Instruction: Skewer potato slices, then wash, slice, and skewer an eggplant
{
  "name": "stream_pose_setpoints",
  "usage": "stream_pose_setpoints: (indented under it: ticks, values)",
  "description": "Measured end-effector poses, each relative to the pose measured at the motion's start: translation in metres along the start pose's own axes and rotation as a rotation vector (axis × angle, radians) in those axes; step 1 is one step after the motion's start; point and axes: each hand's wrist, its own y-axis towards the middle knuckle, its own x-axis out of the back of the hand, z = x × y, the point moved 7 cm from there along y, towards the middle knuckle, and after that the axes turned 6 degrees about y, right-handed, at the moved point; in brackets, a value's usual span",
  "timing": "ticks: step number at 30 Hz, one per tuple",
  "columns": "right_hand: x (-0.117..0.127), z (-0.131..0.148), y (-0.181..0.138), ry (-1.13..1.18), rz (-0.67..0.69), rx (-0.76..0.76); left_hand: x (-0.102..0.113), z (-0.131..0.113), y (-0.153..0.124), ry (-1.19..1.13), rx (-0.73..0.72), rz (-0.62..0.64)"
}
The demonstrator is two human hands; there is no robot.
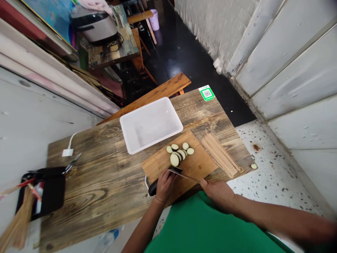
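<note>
My left hand [165,185] is wrapped round a dark-skinned eggplant [152,188] that lies on the wooden cutting board [202,160]. One end of the eggplant sticks out to the left of my fingers. In my right hand [218,194] is the handle of a knife [186,175], whose blade reaches left across the eggplant's other end, close to my left fingers. Just beyond the blade, several pale round eggplant slices [174,160] lie on the board, some overlapping in a row and others scattered. Part of the eggplant is hidden under my left hand.
Beyond the board stands a white plastic tray [151,124]. Thin wooden skewers [219,154] lie along the board's right side. A green QR-code card [206,93] is at the far corner. Left, a black box [56,189] holds sticks. A bench [158,92] runs behind the table.
</note>
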Motion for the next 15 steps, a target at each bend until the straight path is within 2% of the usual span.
stream_pose_setpoints:
  ticks: [6,11,15]
  values:
    - [0.004,0.008,0.021,0.034,-0.013,-0.044,-0.008,0.001,-0.007,0.011,-0.011,0.024]
    - [0.025,0.030,0.052,0.096,-0.039,0.039,-0.008,0.005,-0.008,-0.013,-0.001,0.014]
    - [0.017,0.019,0.045,0.092,-0.011,0.042,-0.007,0.002,-0.005,-0.047,0.001,0.063]
